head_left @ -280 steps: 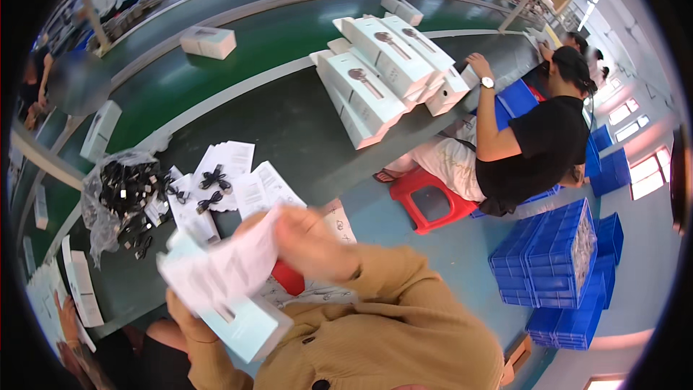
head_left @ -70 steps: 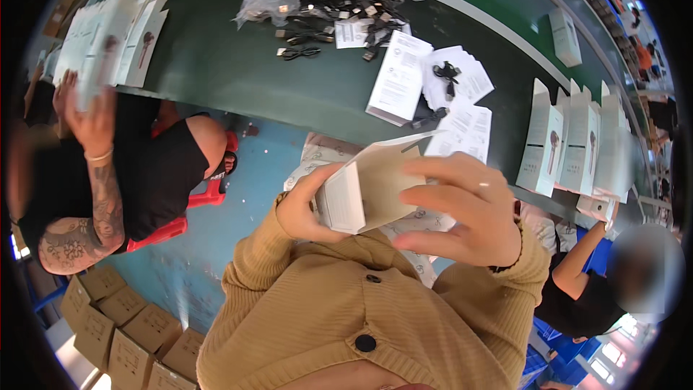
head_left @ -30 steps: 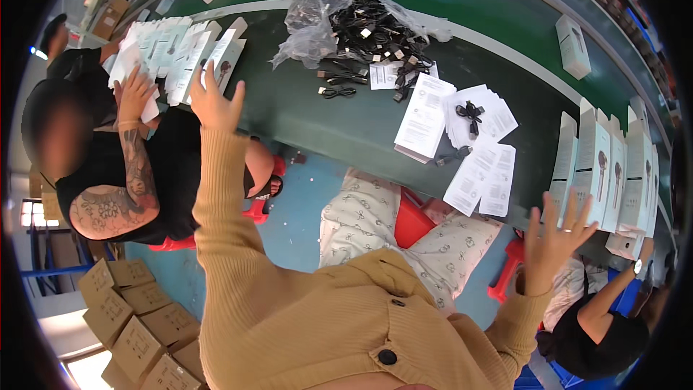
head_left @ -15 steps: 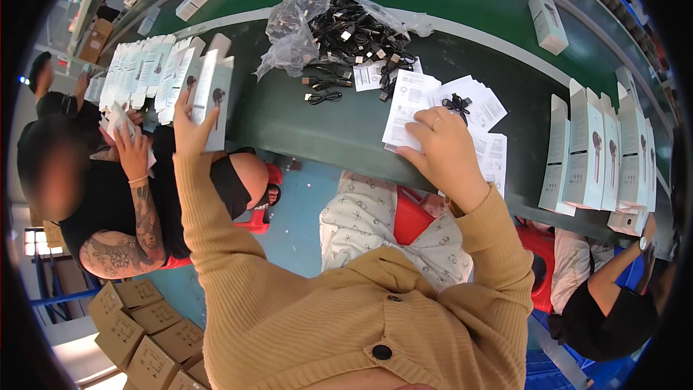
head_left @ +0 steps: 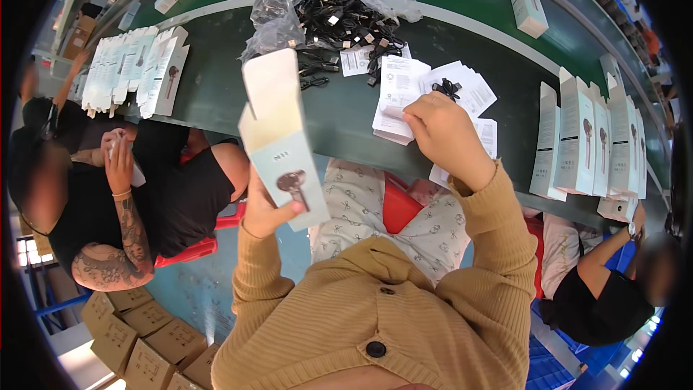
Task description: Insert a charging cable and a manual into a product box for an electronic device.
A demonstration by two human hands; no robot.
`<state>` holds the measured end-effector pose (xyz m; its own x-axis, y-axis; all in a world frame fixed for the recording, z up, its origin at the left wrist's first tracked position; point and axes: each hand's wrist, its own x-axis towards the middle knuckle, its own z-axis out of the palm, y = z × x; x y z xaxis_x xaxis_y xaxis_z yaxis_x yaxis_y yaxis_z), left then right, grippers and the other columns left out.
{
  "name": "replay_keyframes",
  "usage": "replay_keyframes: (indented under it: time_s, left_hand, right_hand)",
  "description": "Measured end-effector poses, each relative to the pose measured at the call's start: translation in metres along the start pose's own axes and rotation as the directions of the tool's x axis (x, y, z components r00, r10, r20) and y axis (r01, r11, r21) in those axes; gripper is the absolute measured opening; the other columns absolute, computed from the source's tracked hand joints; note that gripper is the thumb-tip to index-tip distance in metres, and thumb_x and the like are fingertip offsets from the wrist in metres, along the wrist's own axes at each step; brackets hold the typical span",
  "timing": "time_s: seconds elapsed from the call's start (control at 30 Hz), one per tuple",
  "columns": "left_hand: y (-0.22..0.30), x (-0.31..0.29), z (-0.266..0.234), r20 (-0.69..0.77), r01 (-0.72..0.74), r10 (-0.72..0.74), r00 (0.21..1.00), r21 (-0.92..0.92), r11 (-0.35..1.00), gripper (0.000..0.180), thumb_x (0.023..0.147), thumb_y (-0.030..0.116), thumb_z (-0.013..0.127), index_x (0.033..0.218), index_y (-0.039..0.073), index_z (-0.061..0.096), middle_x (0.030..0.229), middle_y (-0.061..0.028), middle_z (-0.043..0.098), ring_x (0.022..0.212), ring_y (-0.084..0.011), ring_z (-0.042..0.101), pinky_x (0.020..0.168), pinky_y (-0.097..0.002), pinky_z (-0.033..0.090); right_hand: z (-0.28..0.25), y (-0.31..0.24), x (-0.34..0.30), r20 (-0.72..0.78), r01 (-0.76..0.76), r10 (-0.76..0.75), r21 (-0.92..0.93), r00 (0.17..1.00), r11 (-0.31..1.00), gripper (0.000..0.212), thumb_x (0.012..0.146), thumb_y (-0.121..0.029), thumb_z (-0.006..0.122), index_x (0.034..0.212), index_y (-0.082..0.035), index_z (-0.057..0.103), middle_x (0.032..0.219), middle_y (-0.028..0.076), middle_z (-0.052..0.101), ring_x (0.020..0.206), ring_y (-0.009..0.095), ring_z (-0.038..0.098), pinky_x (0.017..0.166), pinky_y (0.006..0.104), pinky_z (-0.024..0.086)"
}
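Observation:
My left hand (head_left: 266, 206) grips a pale blue and white carton (head_left: 285, 166) near its lower part, with the thumb across the printed front. The carton is tilted, its top flaps stand up and its white inside shows. Over the bench, my right hand (head_left: 442, 130) has thumb and fingers pinched on the near edge of a white printed leaflet (head_left: 401, 90), which curls up there. Just beyond the knuckles, a coiled black cable (head_left: 447, 89) lies on more fanned-out leaflets (head_left: 469, 94). Some sheets are partly hidden under my right hand and wrist.
A heap of black cables (head_left: 339, 18) in clear plastic lies at the back of the dark green bench (head_left: 216, 76). Cartons stand in rows at left (head_left: 133, 68) and right (head_left: 577, 137). One carton (head_left: 528, 7) stands far right. People sit on both sides.
My left hand has brought one carton from the left row toward me, over my lap. My right hand has closed on the leaflet's edge, lifting it. The view has shifted slightly.

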<state>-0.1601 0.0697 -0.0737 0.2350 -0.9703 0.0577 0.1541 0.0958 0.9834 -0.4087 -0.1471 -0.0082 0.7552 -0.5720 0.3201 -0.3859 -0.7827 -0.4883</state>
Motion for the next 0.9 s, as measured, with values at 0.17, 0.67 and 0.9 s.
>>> replay_keyframes:
  time_s: [0.17, 0.67, 0.9]
  left_hand:
    - [-0.006, -0.005, 0.025, 0.068, 0.046, -0.039, 0.997, -0.103, 0.994, 0.095, 0.063, 0.007, 0.082, 0.139, 0.005, 0.025, 0.128, -0.0111, 0.047, 0.115, -0.0234, 0.052, 0.094, -0.0401, 0.047]
    - [-0.076, 0.052, 0.074, 0.629, 0.328, -0.307, 0.714, 0.086, 0.941, 0.096, 0.061, 0.026, 0.088, 0.135, -0.003, 0.034, 0.124, -0.0119, 0.05, 0.112, -0.0237, 0.051, 0.094, -0.039, 0.042]
    - [-0.083, 0.071, 0.086, 0.797, 0.26, -0.267, 0.541, 0.143, 0.955, 0.096, 0.062, 0.028, 0.086, 0.135, -0.003, 0.033, 0.125, -0.0128, 0.049, 0.113, -0.0245, 0.05, 0.095, -0.04, 0.041]
  right_hand:
    - [0.004, -0.009, -0.007, -0.029, 0.037, -0.04, -0.115, 0.999, 0.993, 0.006, 0.079, -0.009, 0.063, 0.076, -0.004, 0.064, 0.075, 0.009, 0.061, 0.077, 0.027, 0.058, 0.066, 0.0374, 0.048]
    - [0.044, 0.046, 0.051, 0.206, 0.05, -0.09, 0.195, 0.974, 0.98, 0.023, 0.069, -0.027, 0.063, 0.062, -0.005, 0.066, 0.061, 0.019, 0.06, 0.057, 0.033, 0.06, 0.052, 0.0467, 0.046]
    - [-0.002, -0.005, 0.003, -0.103, -0.185, 0.176, -0.083, 0.979, 0.979, 0.022, 0.077, -0.021, 0.059, 0.088, -0.003, 0.067, 0.077, 0.018, 0.067, 0.07, 0.037, 0.065, 0.059, 0.0463, 0.05]
